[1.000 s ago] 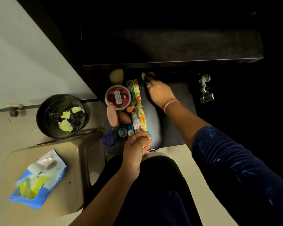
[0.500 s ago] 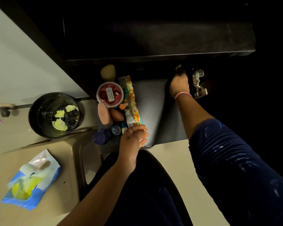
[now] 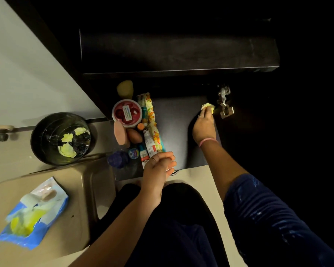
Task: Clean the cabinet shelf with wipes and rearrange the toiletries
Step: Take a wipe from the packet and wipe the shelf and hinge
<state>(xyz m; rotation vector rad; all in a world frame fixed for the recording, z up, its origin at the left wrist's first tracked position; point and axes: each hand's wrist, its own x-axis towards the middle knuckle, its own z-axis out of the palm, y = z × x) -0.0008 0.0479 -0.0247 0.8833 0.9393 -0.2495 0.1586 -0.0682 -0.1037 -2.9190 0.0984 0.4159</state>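
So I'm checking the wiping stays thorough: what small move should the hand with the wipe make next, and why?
Probably sweep the crumpled yellow-white wipe in the right hand back along the dark cabinet shelf toward its front edge. The wipe sits at the far right corner by the metal hinge, and bare shelf lies nearer.

The label on the red jar [image 3: 126,112] was too small to read, and my left hand [image 3: 158,166] hid the tube [image 3: 150,149] end.

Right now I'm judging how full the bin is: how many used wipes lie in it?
3 crumpled yellow wipes show in the black bin: one upper right, one middle, one lowest. Others may be hidden in its dark contents.
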